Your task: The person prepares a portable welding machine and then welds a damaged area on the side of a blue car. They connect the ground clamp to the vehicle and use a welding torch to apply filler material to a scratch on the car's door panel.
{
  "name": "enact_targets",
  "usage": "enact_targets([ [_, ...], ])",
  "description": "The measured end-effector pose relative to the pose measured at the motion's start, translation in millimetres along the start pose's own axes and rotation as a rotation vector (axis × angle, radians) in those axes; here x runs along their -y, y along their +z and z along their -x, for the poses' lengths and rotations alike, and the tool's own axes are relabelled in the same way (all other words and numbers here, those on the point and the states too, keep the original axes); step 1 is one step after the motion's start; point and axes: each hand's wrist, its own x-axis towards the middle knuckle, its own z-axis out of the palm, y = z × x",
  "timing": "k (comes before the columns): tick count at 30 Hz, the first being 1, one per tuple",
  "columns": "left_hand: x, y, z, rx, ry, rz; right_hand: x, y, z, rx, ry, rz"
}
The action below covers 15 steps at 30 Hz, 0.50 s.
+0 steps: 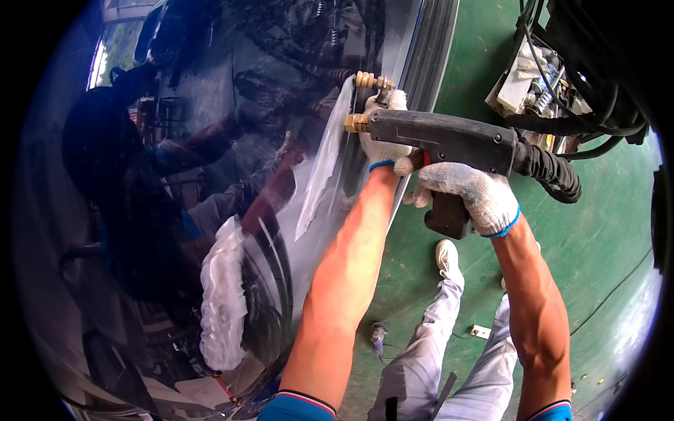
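Note:
My right hand (pixel 477 193), in a whitish knit glove with a blue cuff, is wrapped round the handle of a black pistol-grip welding gun (pixel 442 137). The gun's brass tip (pixel 357 123) points left at a glossy dark blue car panel (pixel 263 175). A long pale bare patch (pixel 326 161) runs down the panel beside the tip; whether they touch I cannot tell. Behind the gun's front, my gloved left hand (pixel 386 144) seems closed on the stem of a brass-coloured fitting (pixel 372 81) against the panel edge. The gun hides part of its fingers.
A second rough, pale patch (pixel 225 302) lies lower on the panel, amid reflections. A thick ribbed cable (pixel 551 172) leaves the gun's back. Beyond are black hoses (pixel 607 112) and a box of tools (pixel 537 88). A power socket (pixel 480 331) sits on the green floor (pixel 590 238).

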Motion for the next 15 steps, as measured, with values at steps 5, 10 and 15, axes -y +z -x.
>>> enact_targets([
  [5, 8.3, 13.0, -2.8, 0.028, -0.123, 0.036, -11.7, -0.8, -13.3, -0.006, -0.101, 0.12],
  [10, 27.2, 21.8, -6.8, 0.057, -0.263, 0.315, -5.4, 15.2, -7.6, -0.02, -0.11, 0.16],
  [15, 18.6, 16.9, -4.7, 0.158, -0.37, 0.319, 1.8, 24.7, -3.6, -0.055, -0.11, 0.207],
])
